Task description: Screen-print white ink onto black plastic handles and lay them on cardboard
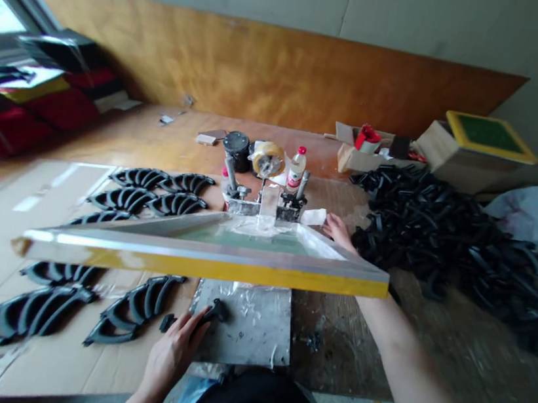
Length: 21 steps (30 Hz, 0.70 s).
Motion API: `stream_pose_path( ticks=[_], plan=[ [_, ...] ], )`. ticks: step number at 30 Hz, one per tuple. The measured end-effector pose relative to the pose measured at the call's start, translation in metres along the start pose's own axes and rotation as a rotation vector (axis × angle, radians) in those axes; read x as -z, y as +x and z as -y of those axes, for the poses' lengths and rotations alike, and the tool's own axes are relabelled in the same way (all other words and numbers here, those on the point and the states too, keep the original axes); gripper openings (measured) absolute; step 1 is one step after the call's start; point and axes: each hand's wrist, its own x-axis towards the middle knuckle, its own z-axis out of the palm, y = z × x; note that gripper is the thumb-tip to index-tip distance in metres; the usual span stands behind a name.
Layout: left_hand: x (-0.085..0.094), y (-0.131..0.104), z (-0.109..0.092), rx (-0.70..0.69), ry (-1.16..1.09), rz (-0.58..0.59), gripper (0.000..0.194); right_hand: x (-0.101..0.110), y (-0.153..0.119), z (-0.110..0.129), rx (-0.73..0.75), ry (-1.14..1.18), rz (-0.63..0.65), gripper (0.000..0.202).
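My left hand is closed around a black curved plastic part at the left edge of the grey metal base plate. Behind the raised screen frame, with its yellow front edge, my right hand reaches past the right side. Its fingers are at a white piece, perhaps a cloth or paper; whether they grip it I cannot tell. The frame is tilted up over the plate, joined at the back to a metal clamp.
Rows of black curved parts lie on cardboard at left. A large black heap is at right. Behind the clamp are a tape roll, a dark tub and a red-capped bottle. An open box stands farther back.
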Motion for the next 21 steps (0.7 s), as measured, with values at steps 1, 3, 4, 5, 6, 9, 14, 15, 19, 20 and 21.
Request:
stream_pose_path(
  ticks=[1, 3, 4, 5, 6, 9, 14, 15, 19, 20, 21],
  plan=[
    [-0.001, 0.0, 0.001, 0.011, -0.013, -0.005, 0.039, 0.004, 0.014, -0.001, 0.002, -0.091, -0.024, 0.054],
    [-0.005, 0.001, 0.004, 0.045, -0.031, -0.023, 0.037, 0.02, 0.038, -0.008, -0.037, -0.441, -0.075, 0.066],
    [-0.007, 0.001, 0.006, 0.059, -0.041, -0.027, 0.035, 0.031, 0.047, -0.013, -0.08, -0.656, -0.094, 0.072],
    [-0.01, 0.001, 0.008, 0.067, -0.052, -0.024, 0.033, 0.042, 0.054, -0.019, -0.136, -0.86, -0.102, 0.076],
    [-0.012, 0.002, 0.012, 0.067, -0.064, -0.01, 0.03, 0.053, 0.059, -0.025, -0.195, -1.022, -0.096, 0.079],
    [-0.016, 0.002, 0.021, 0.055, -0.077, 0.062, 0.025, 0.073, 0.065, -0.04, -0.267, -1.223, -0.033, 0.074],
    [-0.006, 0.008, 0.016, 0.043, -0.043, 0.078, 0.026, 0.065, 0.035, -0.056, -0.097, -1.283, 0.029, 0.048],
    [-0.003, 0.01, 0.01, 0.041, -0.029, 0.059, 0.026, 0.062, 0.023, -0.06, -0.063, -1.285, 0.031, 0.045],
    [0.012, 0.018, -0.029, -0.016, 0.026, 0.026, 0.03, 0.054, -0.038, -0.075, 0.12, -1.239, 0.065, 0.035],
    [0.014, 0.019, -0.041, -0.047, 0.024, 0.042, 0.032, 0.053, -0.053, -0.078, 0.166, -1.227, 0.08, 0.032],
    [0.015, 0.021, -0.053, -0.085, 0.013, 0.067, 0.033, 0.051, -0.067, -0.079, 0.207, -1.22, 0.091, 0.03]
  ],
)
